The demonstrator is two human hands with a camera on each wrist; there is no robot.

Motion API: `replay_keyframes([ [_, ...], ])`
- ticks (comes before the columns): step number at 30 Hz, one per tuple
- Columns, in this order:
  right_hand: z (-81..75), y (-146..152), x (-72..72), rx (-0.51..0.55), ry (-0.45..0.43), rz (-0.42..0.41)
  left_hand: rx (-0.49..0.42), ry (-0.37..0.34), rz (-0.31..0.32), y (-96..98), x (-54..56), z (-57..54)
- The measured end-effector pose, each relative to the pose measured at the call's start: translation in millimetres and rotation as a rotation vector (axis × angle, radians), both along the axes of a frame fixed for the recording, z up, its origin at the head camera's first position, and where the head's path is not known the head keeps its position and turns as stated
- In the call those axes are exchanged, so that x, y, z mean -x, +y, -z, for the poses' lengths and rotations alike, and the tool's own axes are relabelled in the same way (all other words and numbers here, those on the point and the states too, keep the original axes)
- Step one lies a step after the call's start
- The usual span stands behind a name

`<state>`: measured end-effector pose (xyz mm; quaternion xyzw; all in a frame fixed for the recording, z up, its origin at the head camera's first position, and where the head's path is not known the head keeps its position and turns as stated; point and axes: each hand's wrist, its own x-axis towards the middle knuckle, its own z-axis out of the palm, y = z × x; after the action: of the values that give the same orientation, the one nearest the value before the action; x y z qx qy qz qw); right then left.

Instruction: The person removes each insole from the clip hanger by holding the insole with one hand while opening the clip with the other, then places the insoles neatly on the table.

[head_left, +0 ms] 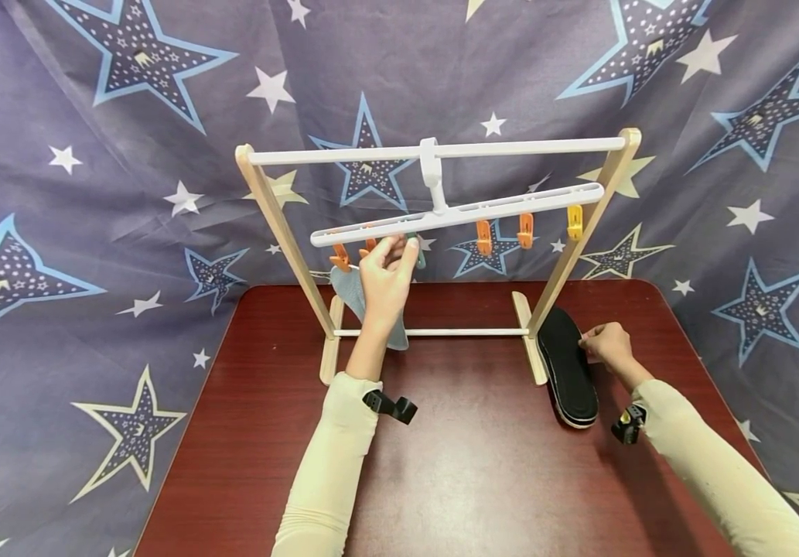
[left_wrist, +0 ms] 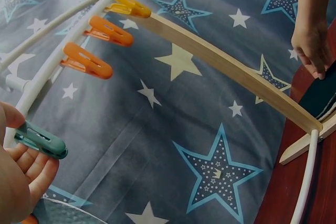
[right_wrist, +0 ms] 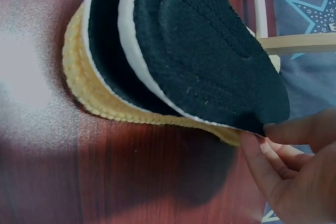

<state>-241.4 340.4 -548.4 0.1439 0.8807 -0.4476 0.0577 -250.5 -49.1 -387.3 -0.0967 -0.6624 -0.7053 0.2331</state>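
My left hand (head_left: 387,272) is raised at the white hanger (head_left: 458,213), thumb and fingers pinching a green clip (left_wrist: 42,139) that hangs from its bar. Down on the table at the right, my right hand (head_left: 608,343) pinches the edge of a black insole (right_wrist: 205,51) with a white rim. That insole lies on top of a second dark insole (right_wrist: 105,40), with a yellow, bumpy-edged one (right_wrist: 79,72) underneath. A grey-blue cloth (head_left: 348,288) hangs below the left end of the hanger from an orange clip (head_left: 339,257), partly hidden behind my left hand.
A wooden rack with a white top rod (head_left: 531,147) stands at the back of the red-brown table (head_left: 469,449), carrying the hanger. Right of centre hang two orange clips (head_left: 484,237) and a yellow clip (head_left: 575,222). The insoles lie against the rack's right foot (head_left: 530,340).
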Motion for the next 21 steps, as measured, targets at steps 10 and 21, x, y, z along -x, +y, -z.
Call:
replay_keyframes([
  [10,-0.5,-1.3,0.0,-0.005,-0.027,0.014,0.009,-0.002,0.017,-1.5,-0.8,1.3],
  [21,0.4,0.0,2.4,-0.015,-0.055,0.030,0.007,-0.007,0.032,-0.2,-2.3,1.9],
])
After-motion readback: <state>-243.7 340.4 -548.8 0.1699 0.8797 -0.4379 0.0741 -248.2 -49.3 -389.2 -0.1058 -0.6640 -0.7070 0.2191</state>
